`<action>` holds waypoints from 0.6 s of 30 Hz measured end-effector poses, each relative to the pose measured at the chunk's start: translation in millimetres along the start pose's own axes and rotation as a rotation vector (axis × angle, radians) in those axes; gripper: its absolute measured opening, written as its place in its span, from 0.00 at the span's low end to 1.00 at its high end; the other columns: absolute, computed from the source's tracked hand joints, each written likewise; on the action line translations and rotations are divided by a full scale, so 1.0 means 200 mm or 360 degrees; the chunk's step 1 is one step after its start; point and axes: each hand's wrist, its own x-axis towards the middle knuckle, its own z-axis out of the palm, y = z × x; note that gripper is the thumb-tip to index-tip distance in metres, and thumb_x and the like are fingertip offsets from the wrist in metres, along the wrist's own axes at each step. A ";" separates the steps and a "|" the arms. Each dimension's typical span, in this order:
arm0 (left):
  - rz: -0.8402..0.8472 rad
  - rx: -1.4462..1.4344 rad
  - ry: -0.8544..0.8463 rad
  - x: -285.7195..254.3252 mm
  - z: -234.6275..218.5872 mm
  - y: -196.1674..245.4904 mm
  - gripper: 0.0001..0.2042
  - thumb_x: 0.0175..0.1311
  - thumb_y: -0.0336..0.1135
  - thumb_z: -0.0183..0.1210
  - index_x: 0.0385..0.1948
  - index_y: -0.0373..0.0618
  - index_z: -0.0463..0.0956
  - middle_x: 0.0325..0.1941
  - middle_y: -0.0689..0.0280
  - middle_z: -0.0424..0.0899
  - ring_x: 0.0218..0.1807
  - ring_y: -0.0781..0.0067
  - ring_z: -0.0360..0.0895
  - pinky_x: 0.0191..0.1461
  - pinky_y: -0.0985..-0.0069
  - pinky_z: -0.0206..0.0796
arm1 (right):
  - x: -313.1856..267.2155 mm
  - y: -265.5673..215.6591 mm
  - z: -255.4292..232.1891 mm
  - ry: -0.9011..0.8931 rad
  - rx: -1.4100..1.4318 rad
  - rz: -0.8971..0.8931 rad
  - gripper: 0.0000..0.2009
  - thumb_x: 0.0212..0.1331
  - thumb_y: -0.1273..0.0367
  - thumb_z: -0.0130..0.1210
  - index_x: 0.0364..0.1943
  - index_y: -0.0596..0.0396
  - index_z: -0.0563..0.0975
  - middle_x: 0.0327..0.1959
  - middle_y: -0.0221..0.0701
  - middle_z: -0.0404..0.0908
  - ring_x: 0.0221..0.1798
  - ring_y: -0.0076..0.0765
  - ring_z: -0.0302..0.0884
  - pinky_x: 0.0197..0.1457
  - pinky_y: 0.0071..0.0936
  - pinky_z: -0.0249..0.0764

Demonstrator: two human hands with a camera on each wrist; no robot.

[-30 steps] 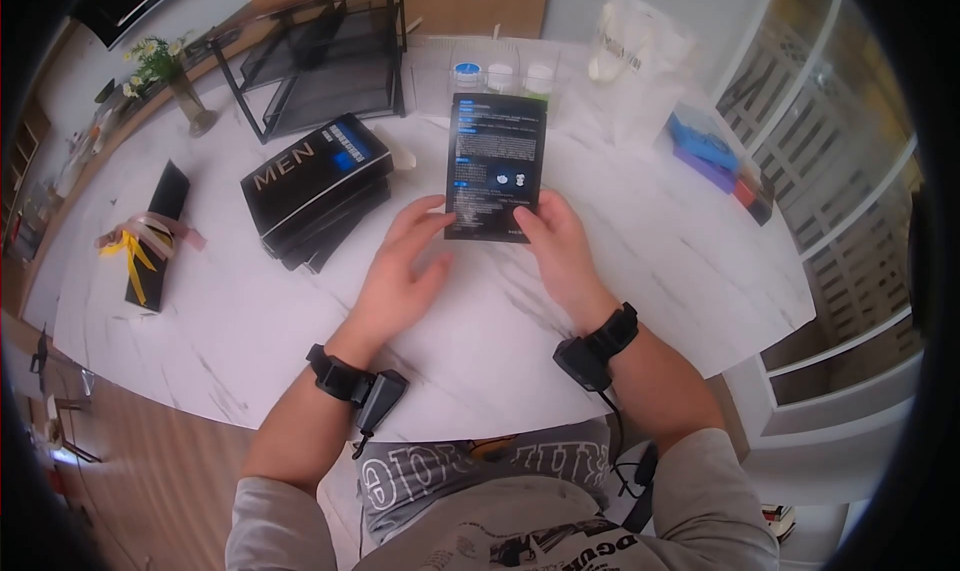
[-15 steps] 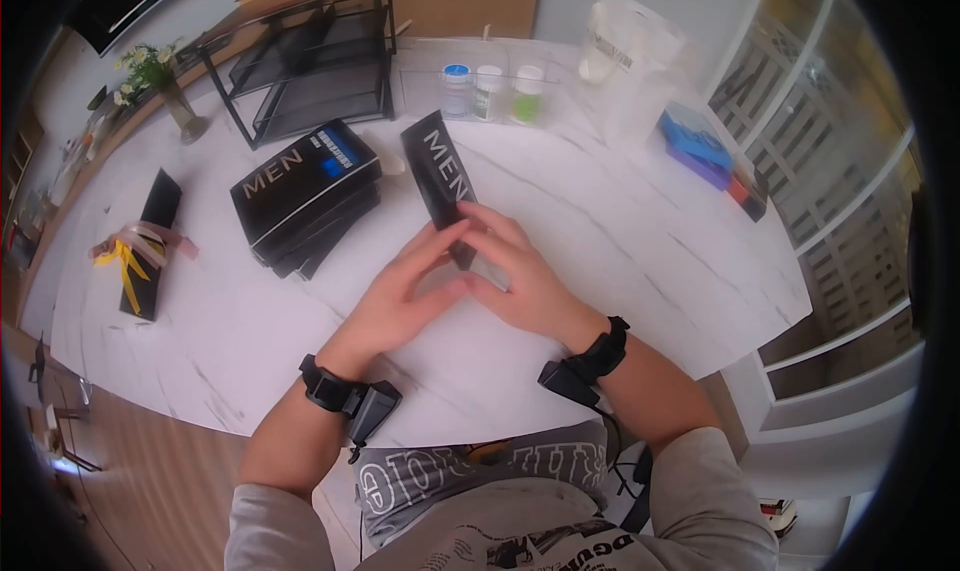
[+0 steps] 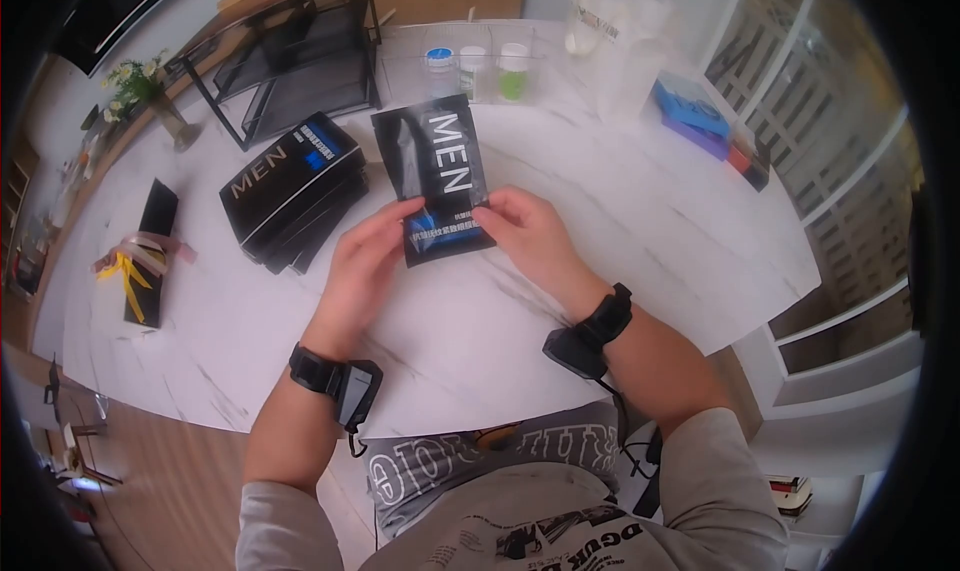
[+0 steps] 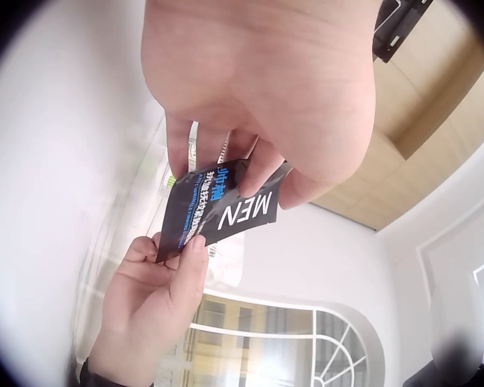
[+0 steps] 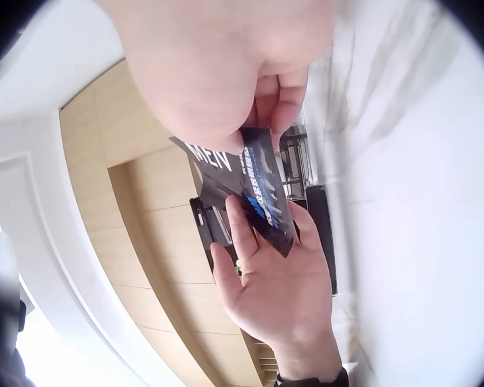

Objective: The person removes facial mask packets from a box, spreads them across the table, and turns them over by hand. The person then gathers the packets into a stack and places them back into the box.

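Note:
Both hands hold a black foil sachet (image 3: 440, 176) over the table, its front with the large white "MEN" lettering facing up. The right hand (image 3: 530, 231) pinches its right edge, thumb on the front and fingers behind. At the lower left edge, the left hand (image 3: 365, 261) holds it between its fingers; in the right wrist view that left hand (image 5: 278, 282) has one finger over the front and others behind, its thumb standing apart. Left of the sachet lies a stack of black boxes, the top "MEN" box (image 3: 290, 176) slightly askew on those below.
A black box with ribbons (image 3: 150, 256) lies at the left. Behind stand a black mesh rack (image 3: 310, 71) and a clear organizer with several bottles, one green (image 3: 513, 71). A white bag (image 3: 620, 46) and a blue box (image 3: 690, 106) are at the back right of the marble-patterned table (image 3: 640, 261).
The sachet has been turned over, from its text-covered back through edge-on to its "MEN" front. Both hands came close together during the turn and are now apart at its two sides.

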 end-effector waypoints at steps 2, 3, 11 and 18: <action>0.0010 -0.0028 -0.0009 0.01 0.00 0.00 0.21 0.73 0.38 0.52 0.61 0.32 0.72 0.62 0.58 0.77 0.63 0.68 0.71 0.69 0.69 0.58 | 0.01 0.00 -0.01 0.0058 0.0013 -0.0051 0.05 0.68 0.74 0.55 0.42 0.62 0.76 0.37 0.30 0.83 0.41 0.19 0.78 0.46 0.19 0.73; 0.0016 -0.0027 -0.0008 0.01 -0.01 -0.01 0.22 0.74 0.39 0.51 0.62 0.32 0.71 0.62 0.58 0.77 0.63 0.68 0.71 0.69 0.69 0.58 | 0.01 0.02 -0.01 0.0076 0.0007 -0.0061 0.04 0.68 0.74 0.55 0.42 0.62 0.77 0.37 0.30 0.83 0.40 0.18 0.78 0.46 0.19 0.73; 0.0056 0.0169 0.0096 0.02 -0.03 -0.02 0.26 0.77 0.48 0.45 0.62 0.32 0.70 0.64 0.57 0.74 0.65 0.66 0.69 0.68 0.65 0.58 | 0.01 0.02 0.01 -0.0008 0.0145 -0.0045 0.08 0.68 0.77 0.52 0.48 0.60 0.73 0.37 0.28 0.81 0.39 0.18 0.77 0.44 0.18 0.72; 0.0107 0.0229 0.0094 0.02 -0.02 0.00 0.24 0.75 0.46 0.48 0.59 0.33 0.74 0.65 0.56 0.74 0.66 0.68 0.69 0.68 0.68 0.58 | 0.03 0.04 0.00 0.0026 0.0147 -0.0087 0.07 0.67 0.78 0.54 0.46 0.59 0.74 0.39 0.27 0.79 0.39 0.17 0.75 0.43 0.19 0.72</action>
